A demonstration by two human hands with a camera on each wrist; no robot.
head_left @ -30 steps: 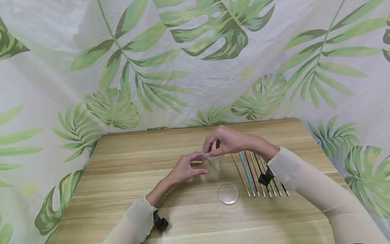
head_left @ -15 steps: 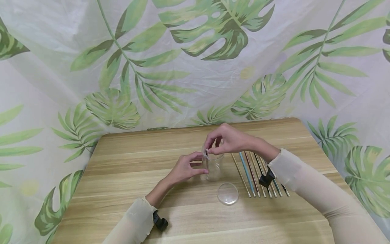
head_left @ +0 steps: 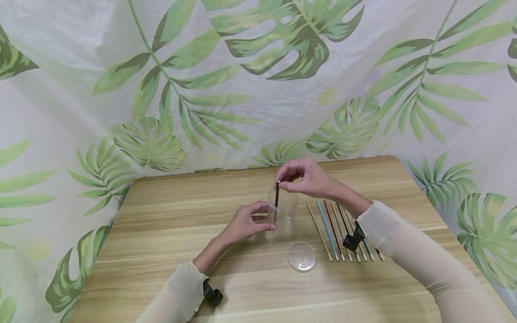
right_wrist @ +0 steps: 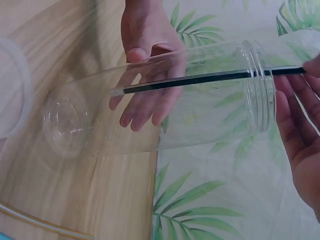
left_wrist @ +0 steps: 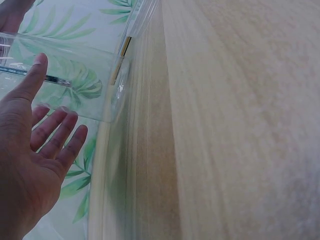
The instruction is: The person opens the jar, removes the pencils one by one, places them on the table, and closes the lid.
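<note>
A clear plastic jar (head_left: 286, 224) stands upright and uncapped on the wooden table. My left hand (head_left: 244, 224) is at the jar's left side, fingers fairly straight, the thumb overlapping its near wall. Above the mouth, my right hand (head_left: 308, 179) pinches the top end of a dark pencil (head_left: 277, 197). In the right wrist view, most of this black pencil (right_wrist: 190, 80) hangs inside the jar, its pale lower tip well above the jar's bottom. Through the wall, the left hand (right_wrist: 150, 75) shows with spread fingers. The left wrist view also shows the pencil (left_wrist: 55, 79) within the jar.
A round clear lid (head_left: 302, 257) lies just in front of the jar. To the right, several pencils lie side by side, among them a blue pencil (head_left: 327, 229), partly under the right wrist's black camera (head_left: 353, 237). A leaf-print cloth (head_left: 226, 89) hangs behind the table.
My right hand has risen from the jar's rim, drawing the dark pencil upward so that its top now stands above the mouth. The left hand and jar have stayed in place.
</note>
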